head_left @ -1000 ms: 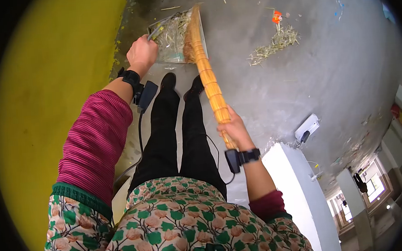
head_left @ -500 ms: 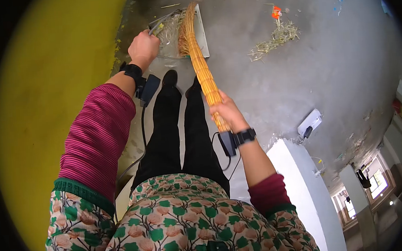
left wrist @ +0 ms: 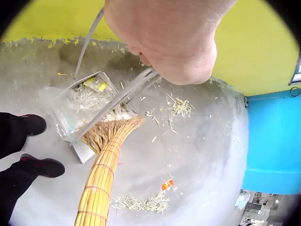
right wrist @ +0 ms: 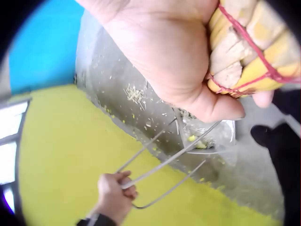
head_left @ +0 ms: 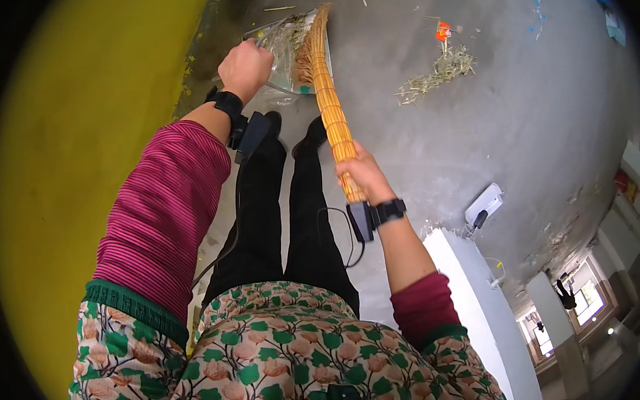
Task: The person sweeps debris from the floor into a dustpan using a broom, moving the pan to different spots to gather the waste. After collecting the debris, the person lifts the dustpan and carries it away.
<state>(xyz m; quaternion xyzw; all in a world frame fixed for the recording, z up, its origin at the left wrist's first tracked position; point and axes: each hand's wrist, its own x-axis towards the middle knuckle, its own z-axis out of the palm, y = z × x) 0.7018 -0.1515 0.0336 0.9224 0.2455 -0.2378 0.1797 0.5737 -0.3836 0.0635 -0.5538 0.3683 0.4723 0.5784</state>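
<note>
One hard flick might spill pale scraps (left wrist: 91, 101): left grip (head_left: 246, 67) curled round thin grey handle (left wrist: 134, 88), right grip (head_left: 364, 171) round yellow straw broom (head_left: 331, 107).

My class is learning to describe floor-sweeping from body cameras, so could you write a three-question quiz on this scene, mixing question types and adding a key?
1. Multiple choice: What does the right hand grip?
A a hose
B a straw broom
C a shovel

2. True or false: The orange scrap lies on the floor, outside the dustpan.

3. Fill the gap: The left hand holds the dustpan by its grey ____.

Key:
1. B
2. True; it lies beside a patch of loose straw.
3. handle
</note>
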